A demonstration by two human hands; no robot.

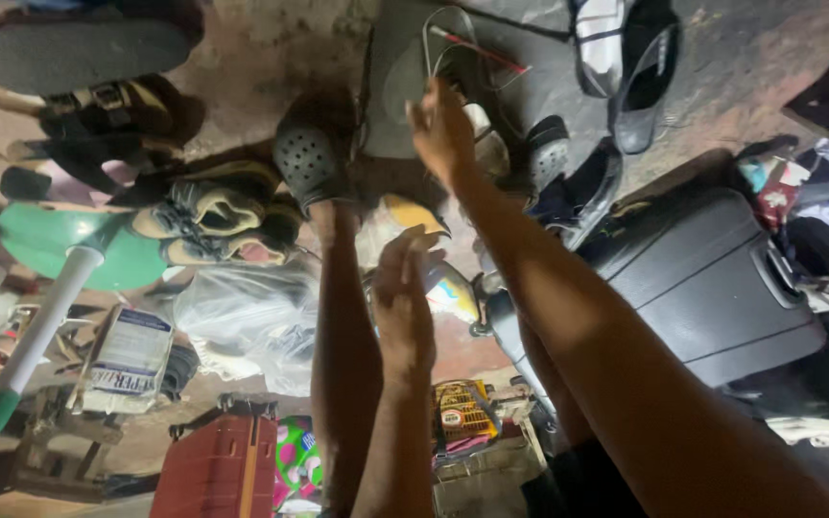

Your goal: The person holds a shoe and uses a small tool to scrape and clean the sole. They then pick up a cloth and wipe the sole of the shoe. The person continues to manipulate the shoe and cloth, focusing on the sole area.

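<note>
— Reaching out, is it? Which hand?

— Yes, the right hand [443,129]. It is stretched far forward over the floor [271,48], fingers apart and holding nothing, right at the loose white and red wires [453,43] that lie on a flat grey board [400,58]. Whether the fingertips touch the board, I cannot tell.

— And the other one?

— The left hand [403,302] hangs nearer the body, just beside a rounded yellow and white thing [448,293]. Its fingers are half curled; I cannot tell whether they grip anything.

— So what step would you call it?

— My judgement: an approach to the wires, with no grasp made. They are thin and looped, so picking them up calls for a fine pinch, and for care not to drag the board along.

— What crowds the spot?

— Shoes, mostly. A black clog [307,163] sits just left of the board, more footwear lies around it, and a grey suitcase [702,278] lies to the right, under the outstretched arm.
</note>
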